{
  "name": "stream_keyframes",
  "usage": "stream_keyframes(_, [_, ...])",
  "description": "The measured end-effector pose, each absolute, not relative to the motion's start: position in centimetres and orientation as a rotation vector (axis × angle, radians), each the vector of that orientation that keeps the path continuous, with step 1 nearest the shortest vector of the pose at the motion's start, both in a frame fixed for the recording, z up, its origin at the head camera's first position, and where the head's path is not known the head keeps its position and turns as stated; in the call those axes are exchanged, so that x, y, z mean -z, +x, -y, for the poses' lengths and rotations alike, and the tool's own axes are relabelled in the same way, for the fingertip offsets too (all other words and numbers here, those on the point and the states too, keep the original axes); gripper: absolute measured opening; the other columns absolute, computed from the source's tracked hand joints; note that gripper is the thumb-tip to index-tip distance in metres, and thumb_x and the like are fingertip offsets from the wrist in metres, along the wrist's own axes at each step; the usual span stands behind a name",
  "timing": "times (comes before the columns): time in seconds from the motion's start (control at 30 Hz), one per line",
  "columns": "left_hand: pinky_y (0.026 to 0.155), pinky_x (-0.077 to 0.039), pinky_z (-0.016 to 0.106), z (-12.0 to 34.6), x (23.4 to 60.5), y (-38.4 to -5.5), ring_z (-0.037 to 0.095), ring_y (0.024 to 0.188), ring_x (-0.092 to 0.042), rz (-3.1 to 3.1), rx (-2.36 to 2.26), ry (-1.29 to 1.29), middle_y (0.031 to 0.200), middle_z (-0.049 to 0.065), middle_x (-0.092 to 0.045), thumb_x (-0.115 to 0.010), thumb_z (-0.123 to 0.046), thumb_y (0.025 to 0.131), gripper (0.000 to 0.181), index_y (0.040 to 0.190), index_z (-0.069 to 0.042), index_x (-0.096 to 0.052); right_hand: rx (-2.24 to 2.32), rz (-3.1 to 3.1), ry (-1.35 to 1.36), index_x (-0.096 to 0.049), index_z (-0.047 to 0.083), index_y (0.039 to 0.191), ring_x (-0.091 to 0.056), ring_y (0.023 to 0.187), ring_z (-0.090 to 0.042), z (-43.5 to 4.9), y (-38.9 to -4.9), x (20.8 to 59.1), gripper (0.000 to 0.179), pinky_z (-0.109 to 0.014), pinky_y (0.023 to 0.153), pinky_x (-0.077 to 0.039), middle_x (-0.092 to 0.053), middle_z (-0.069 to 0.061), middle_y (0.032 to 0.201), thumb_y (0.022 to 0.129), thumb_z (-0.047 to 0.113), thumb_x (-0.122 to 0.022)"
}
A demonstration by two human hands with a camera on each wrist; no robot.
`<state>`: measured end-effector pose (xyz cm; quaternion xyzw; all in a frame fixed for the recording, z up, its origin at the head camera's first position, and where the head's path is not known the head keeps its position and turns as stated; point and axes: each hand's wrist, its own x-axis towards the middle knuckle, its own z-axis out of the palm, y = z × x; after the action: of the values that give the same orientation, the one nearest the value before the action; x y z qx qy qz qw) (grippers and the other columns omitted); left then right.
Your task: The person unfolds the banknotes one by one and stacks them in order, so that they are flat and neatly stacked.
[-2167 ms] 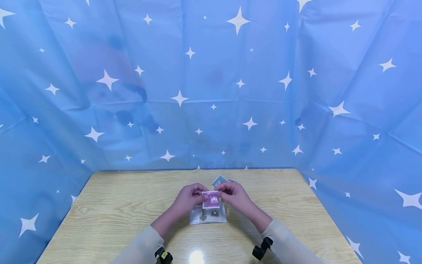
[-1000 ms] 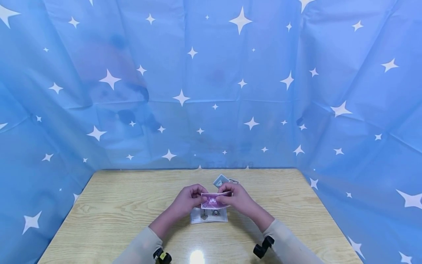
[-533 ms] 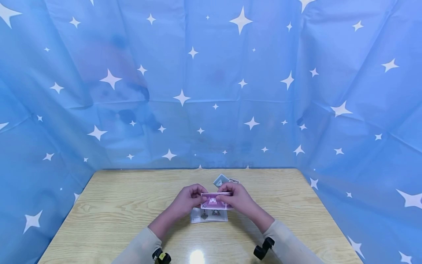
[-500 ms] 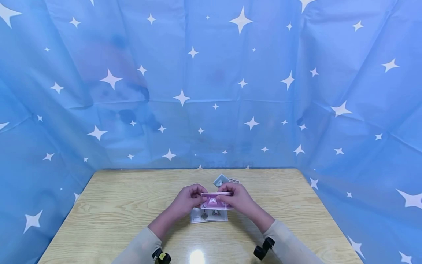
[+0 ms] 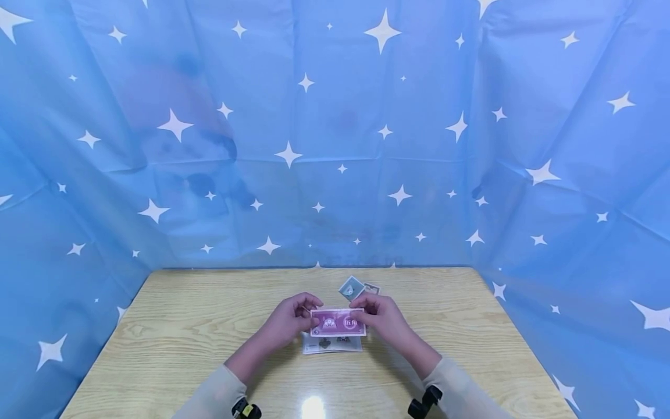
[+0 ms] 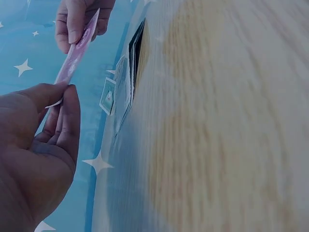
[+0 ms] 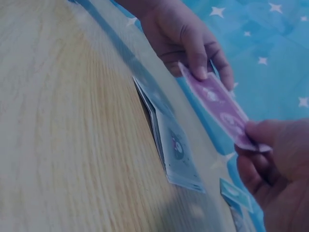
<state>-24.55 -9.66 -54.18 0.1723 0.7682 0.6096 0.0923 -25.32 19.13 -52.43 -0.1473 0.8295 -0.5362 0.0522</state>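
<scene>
A purple banknote (image 5: 337,324) with white borders is spread out flat between my hands, over the middle of the table. My left hand (image 5: 287,319) pinches its left end between thumb and fingers. At the other end, my right hand (image 5: 386,319) pinches it with the thumb on the front. Just beneath, a stack of pale grey notes (image 5: 332,345) lies on the wood, its upper part hidden by the purple one. The right wrist view shows that stack (image 7: 175,151) with its layers slightly lifted at the near edge.
Beyond my right hand lie a small blue-green folded note (image 5: 351,288) and a brownish one (image 5: 372,287) partly covered. The wooden table (image 5: 199,326) ends at a blue curtain (image 5: 335,116) with white stars, which also hangs along both sides.
The purple banknote went from folded small to opened out at full width. My hands have since moved slightly apart, the left one leftward, and more of the note's right half shows.
</scene>
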Motion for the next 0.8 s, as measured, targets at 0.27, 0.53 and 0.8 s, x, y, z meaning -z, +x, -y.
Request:
stream_keyframes(0.27, [0.076,-0.061,0.032,10.5,54.2,-24.2,0.021,0.094,-0.067,-2.412,-1.619,0.606,0.105,0.000,-0.073,-0.082,-0.008,0.097,0.030,0.126,-0.016,-0.079,1.624,-2.546,-0.462,-0.080,0.002,0.112,-0.056,0.078,-0.013,-18.8,-24.8,53.0,0.015,-0.022,0.068,-0.048,-0.073,-0.007,0.095,0.097,0.002,-0.082])
stream_keyframes(0.53, [0.077,-0.061,0.030,11.2,54.8,-24.3,0.020,0.092,-0.067,-2.425,-1.532,0.651,0.103,-0.001,-0.073,-0.083,-0.005,0.095,0.031,0.125,-0.012,-0.080,1.557,-2.581,-0.483,-0.082,0.008,0.110,-0.063,0.080,-0.014,-18.4,-24.3,54.2,0.015,-0.025,0.069,-0.054,-0.075,-0.001,0.097,0.095,0.005,-0.084])
stream_keyframes(0.8, [0.075,-0.059,0.028,11.3,55.3,-24.4,0.015,0.090,-0.067,-2.477,-1.441,0.708,0.101,-0.002,-0.073,-0.080,0.001,0.094,0.028,0.119,-0.010,-0.082,1.498,-2.626,-0.512,-0.081,0.007,0.107,-0.063,0.078,-0.013,-17.8,-24.2,54.5,0.014,-0.025,0.068,-0.054,-0.074,0.001,0.093,0.094,0.002,-0.084])
